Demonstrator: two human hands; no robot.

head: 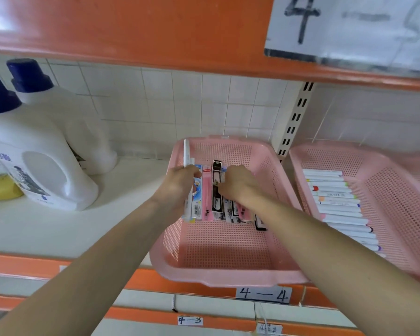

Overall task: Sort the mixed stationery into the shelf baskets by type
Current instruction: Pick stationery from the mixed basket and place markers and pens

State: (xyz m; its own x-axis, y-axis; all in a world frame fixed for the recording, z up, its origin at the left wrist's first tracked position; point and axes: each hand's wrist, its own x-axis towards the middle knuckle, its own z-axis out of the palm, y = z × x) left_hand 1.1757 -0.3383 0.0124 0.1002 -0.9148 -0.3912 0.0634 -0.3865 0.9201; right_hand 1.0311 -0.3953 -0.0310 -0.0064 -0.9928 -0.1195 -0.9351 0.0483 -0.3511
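A pink mesh basket (228, 253) sits on the shelf in front of me, above a label reading 4-4. A row of packaged stationery (216, 190) lies side by side across its far half. My left hand (177, 185) is at the row's left end; it grips a white pen (186, 154) that sticks up past the rim, and touches the blue-and-white packet (197, 202) there. My right hand (238, 184) rests on the right part of the row with fingers curled onto the packets, hiding several of them.
A second pink basket (398, 190) on the right holds several white markers (337, 202) laid in a row. Two white jugs (41, 161) with blue caps stand at the left on the white shelf, with a yellow object (0, 187) beside them. An orange shelf edge (155, 44) hangs overhead.
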